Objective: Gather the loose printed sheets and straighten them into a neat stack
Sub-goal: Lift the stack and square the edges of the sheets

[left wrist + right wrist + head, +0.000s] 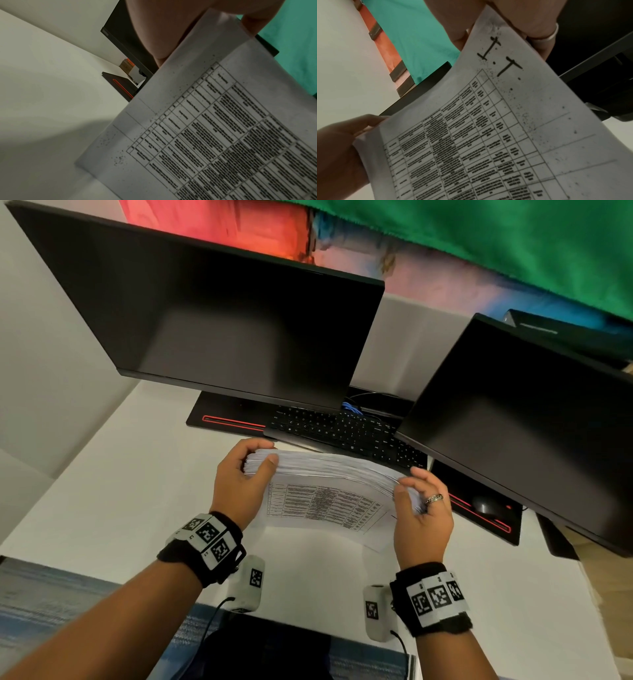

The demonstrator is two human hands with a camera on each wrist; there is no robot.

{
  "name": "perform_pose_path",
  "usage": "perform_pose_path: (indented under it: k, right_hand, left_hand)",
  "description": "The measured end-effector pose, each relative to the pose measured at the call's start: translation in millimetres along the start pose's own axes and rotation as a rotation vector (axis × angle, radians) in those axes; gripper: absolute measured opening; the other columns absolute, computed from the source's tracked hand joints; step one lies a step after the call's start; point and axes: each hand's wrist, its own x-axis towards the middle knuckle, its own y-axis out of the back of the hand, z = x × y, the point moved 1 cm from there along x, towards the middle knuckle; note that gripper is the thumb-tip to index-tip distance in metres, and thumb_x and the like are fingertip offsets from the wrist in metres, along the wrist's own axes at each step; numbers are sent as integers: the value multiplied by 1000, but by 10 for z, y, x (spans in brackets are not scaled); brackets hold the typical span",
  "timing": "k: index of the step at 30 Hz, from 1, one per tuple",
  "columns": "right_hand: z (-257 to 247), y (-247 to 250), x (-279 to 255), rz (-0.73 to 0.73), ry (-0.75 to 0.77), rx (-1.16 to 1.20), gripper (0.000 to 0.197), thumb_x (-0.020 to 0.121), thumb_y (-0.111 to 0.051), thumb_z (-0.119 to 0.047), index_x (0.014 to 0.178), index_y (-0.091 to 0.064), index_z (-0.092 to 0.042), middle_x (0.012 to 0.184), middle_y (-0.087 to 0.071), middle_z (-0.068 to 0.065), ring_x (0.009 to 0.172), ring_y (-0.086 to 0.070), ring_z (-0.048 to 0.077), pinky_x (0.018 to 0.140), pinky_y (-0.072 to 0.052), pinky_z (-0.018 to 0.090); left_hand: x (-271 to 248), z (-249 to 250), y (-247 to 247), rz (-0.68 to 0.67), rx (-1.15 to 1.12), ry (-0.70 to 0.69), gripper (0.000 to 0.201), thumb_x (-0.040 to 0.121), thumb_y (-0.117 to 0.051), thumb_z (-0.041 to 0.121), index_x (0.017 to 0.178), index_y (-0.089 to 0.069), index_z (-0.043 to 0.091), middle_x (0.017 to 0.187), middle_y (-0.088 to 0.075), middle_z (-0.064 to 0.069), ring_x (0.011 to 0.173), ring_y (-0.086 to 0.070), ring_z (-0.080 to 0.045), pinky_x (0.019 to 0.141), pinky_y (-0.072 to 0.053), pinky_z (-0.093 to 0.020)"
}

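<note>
Above white desk (pixel 130 474) | both hands' fingers grasp sheet stack (pixel 329 470) ends | dark monitors (pixel 212 313) behind

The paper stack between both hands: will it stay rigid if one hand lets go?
Probably not. The paper stack already bows between the left hand and right hand, so it looks floppy. Its top edges are fanned, so sheets may slide apart.

two hands (pixel 239 484) (pixel 419 518), one paper stack (pixel 329 470), two monitors (pixel 222 313) (pixel 520 419), one keyboard (pixel 342 429).
</note>
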Motion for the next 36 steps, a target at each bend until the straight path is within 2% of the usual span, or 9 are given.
perform_pose_path:
  k: [5,14,17,21,24,27,30,33,36]
  right_hand:
    - [15,-2,13,-36,26,-71,17,87,-69,-4,90,-69,-21,121,-62,-4,112,-55,-5,96,-42,8]
    - [-19,15,13,39,-55,-83,10,91,-65,-7,90,-62,-17,113,-63,-6,106,-61,12,94,-53,43]
    - [-62,-4,5,20,-50,-91,19,95,-61,-14,110,-62,-26,107,-63,-7,96,-63,9,80,-57,25]
    - [-4,-3,-11,-1,46,-193,23,93,-65,-19,115,-71,-14,122,-63,0,110,-56,-5,97,-48,17]
    - [27,-8,-58,-33,52,-257,35,89,-69,-26,122,-69,-14,126,-61,0,111,-54,-2,96,-35,0]
    - [21,13,-74,-93,39,-258,56,78,-72,-39,130,-63,-20,126,-55,-5,111,-49,-9,96,-33,-2]
    - [17,50,-41,-206,56,-342,77,68,-71,-54,139,-54,-29,129,-47,-14,115,-46,-6,98,-40,9]
    - [17,103,45,-267,95,-590,75,69,-67,-65,135,-58,-30,129,-53,-11,118,-52,12,98,-51,38]
    - [-57,121,127,-304,164,-848,62,73,-71,-62,123,-65,-28,124,-60,-9,114,-56,20,101,-43,51]
  left_hand:
    - [9,4,-10,-3,-5,-4,12,93,-64,10,106,-64,12,97,-64,4,81,-59,8,65,-49,-9]
    - [49,0,-1,-21,-29,4,10,94,-63,10,102,-68,12,95,-67,3,79,-60,3,65,-48,-10]
    - [66,-5,7,-28,-32,21,13,95,-62,12,103,-73,14,99,-71,1,81,-61,3,66,-48,-9]
    - [69,-24,17,-68,27,-47,24,96,-61,13,117,-72,19,111,-69,2,100,-62,-5,83,-49,-15]
    - [67,-42,27,-98,101,-156,29,97,-60,13,124,-70,18,113,-67,3,106,-60,-6,90,-45,-11]
    - [80,-76,52,-108,144,-261,25,95,-62,24,119,-69,25,110,-65,2,104,-60,-5,89,-48,-14]
    - [108,-123,113,-186,266,-370,39,92,-58,44,124,-66,24,112,-61,3,103,-58,-6,89,-50,-17]
    - [132,-113,175,-288,385,-433,55,87,-56,62,129,-64,27,115,-57,9,106,-54,1,90,-48,-14]
    - [164,-41,184,-339,378,-297,66,80,-75,45,140,-49,38,105,-62,15,98,-58,7,87,-47,-7]
